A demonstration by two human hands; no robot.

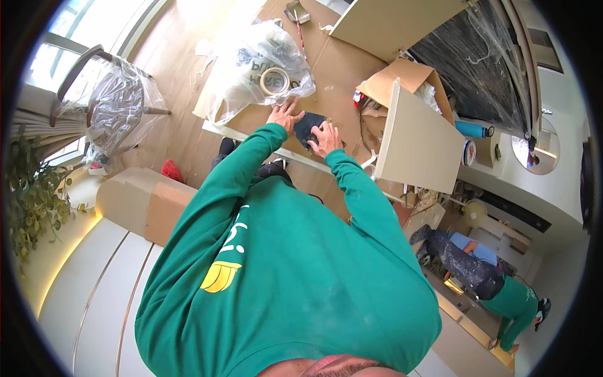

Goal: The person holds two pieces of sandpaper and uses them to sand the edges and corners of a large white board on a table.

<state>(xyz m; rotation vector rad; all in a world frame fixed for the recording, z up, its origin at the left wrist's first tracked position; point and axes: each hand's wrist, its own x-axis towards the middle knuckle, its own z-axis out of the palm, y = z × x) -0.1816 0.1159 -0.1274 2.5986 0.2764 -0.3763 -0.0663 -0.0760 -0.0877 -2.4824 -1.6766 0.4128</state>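
Observation:
On a cardboard-covered tabletop [342,81] in front of me lies a small dark, flat sheet [306,124], perhaps sandpaper. My right hand [326,139] has its fingers bent over the sheet's right edge and grips it. Fingers spread, my left hand [284,118] rests at the sheet's left side, its thumb close to the edge. Just beyond the left fingertips sits a roll of masking tape [287,82] on a clear printed plastic bag [242,88]. What the bag holds is hard to make out.
An open cardboard box [402,78] and a cream panel [421,141] stand to the right. A plastic-wrapped chair [119,103] is at the left. Beyond the bag lies a red thin-handled tool [299,28]. Another person [480,270] bends over at the lower right.

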